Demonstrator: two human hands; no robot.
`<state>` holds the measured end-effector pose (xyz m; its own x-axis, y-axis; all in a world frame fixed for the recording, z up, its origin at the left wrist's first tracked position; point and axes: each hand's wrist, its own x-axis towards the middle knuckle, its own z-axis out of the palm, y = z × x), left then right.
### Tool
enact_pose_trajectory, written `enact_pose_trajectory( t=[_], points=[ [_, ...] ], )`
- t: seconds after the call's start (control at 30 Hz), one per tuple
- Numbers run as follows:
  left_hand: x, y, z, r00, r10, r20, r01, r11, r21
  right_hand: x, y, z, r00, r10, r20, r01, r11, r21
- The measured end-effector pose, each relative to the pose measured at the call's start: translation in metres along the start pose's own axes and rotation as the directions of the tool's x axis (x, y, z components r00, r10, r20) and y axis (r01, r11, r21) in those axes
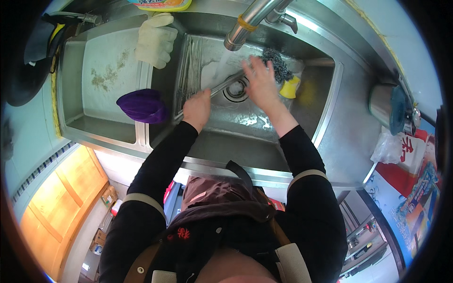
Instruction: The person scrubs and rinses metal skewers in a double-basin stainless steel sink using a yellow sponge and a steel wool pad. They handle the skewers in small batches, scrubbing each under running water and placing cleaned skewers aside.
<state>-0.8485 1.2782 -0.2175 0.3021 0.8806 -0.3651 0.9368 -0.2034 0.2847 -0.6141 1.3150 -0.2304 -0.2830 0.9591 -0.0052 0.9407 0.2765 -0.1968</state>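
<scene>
My left hand (198, 108) is closed around a slim bundle of metal rods, perhaps skewers (226, 82), slanting across the sink basin over the drain (236, 89). Close to the bundle's upper end, my right hand (262, 83) has its fingers spread and is a little blurred; whether it touches the rods is unclear. Beyond those fingers lies a dark scrubbing mesh (277, 65), with a yellow sponge (291, 87) beside it. Water runs from the faucet (235, 37) into the basin. More thin skewers (191, 65) lie along the basin's left side.
A cream work glove (155, 40) and a purple cloth (143, 106) hang over the divider (143, 85) between the two basins. Debris marks the left basin's floor (106, 74). A metal container (385, 104) stands on the right. A yellow bottle (161, 5) sits behind the sink.
</scene>
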Motion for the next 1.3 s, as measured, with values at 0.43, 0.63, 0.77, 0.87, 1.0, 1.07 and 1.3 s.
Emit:
enact_pose_trajectory(
  t=[0.43,0.63,0.77,0.87,1.0,1.07,1.3],
  points=[
    [0.038,0.052,-0.027,0.799,-0.478,-0.365,-0.074,0.525,-0.848,-0.057,-0.060,-0.027,0.768,0.340,0.544,-0.632,0.541,0.555],
    [0.046,0.058,-0.017,0.929,0.007,0.369,0.320,-0.512,-0.797,-0.056,-0.093,-0.034,0.661,0.224,0.716,-0.719,-0.086,0.690],
    [0.077,0.042,-0.037,0.948,0.041,0.316,0.283,-0.565,-0.775,-0.069,-0.094,-0.061,0.569,0.130,0.812,-0.787,-0.201,0.584],
    [0.093,0.036,-0.049,0.960,-0.034,0.278,0.208,-0.579,-0.789,-0.075,-0.096,-0.070,0.593,0.135,0.794,-0.777,-0.165,0.608],
    [0.069,0.061,-0.041,0.915,-0.187,0.358,0.250,-0.432,-0.866,-0.073,-0.100,-0.062,0.603,0.199,0.773,-0.767,-0.124,0.630],
    [0.064,0.065,-0.039,0.860,-0.034,0.509,0.417,-0.528,-0.740,-0.075,-0.101,-0.057,0.605,0.212,0.768,-0.776,-0.061,0.628],
    [0.096,-0.008,-0.060,0.870,-0.350,0.347,0.059,-0.625,-0.778,-0.106,-0.071,-0.085,0.740,0.278,0.612,-0.590,0.705,0.394]
  ],
)
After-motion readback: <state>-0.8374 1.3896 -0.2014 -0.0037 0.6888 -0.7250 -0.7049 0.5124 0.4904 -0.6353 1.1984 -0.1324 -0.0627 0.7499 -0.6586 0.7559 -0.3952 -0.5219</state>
